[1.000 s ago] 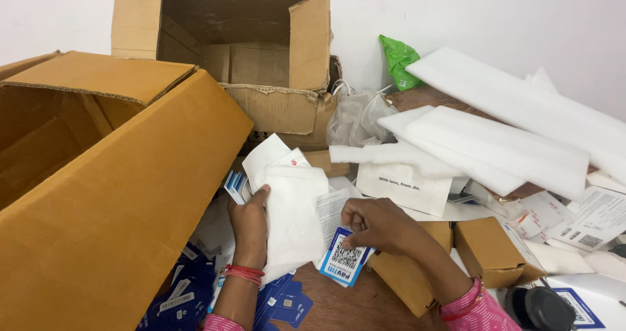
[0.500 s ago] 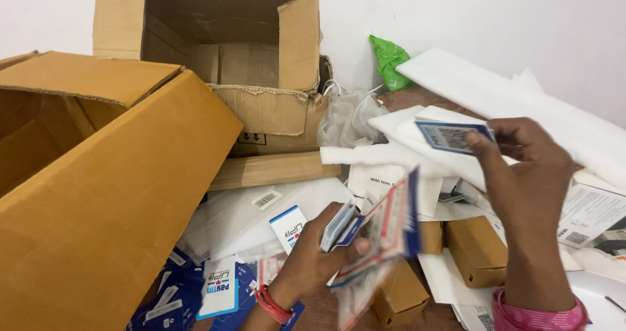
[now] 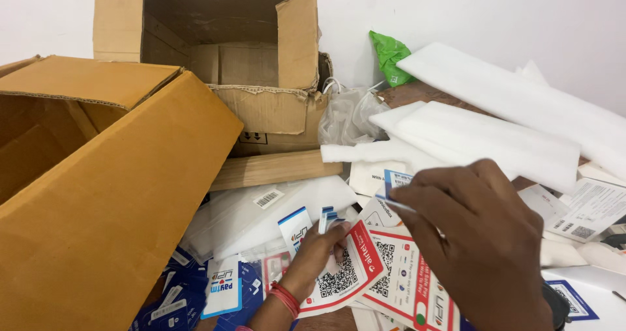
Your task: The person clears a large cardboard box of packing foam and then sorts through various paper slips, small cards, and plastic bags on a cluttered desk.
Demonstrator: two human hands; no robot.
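White wall behind, and across the cluttered wooden counter (image 3: 417, 95) I count, left to right, two open brown cardboard boxes (image 3: 117, 194), a heap of dark blue card sleeves (image 3: 176, 292), one clear plastic bag (image 3: 345, 116), and about three white foam sheets (image 3: 495, 142). My left hand (image 3: 316, 253) pinches a fanned stack of blue-edged cards (image 3: 326, 220) over a red-and-white code placard (image 3: 345, 272), low at centre. My right hand (image 3: 482, 240), its grip closed on one thin blue-and-white card (image 3: 394, 191), may drop it, or the loose fan may slide apart.
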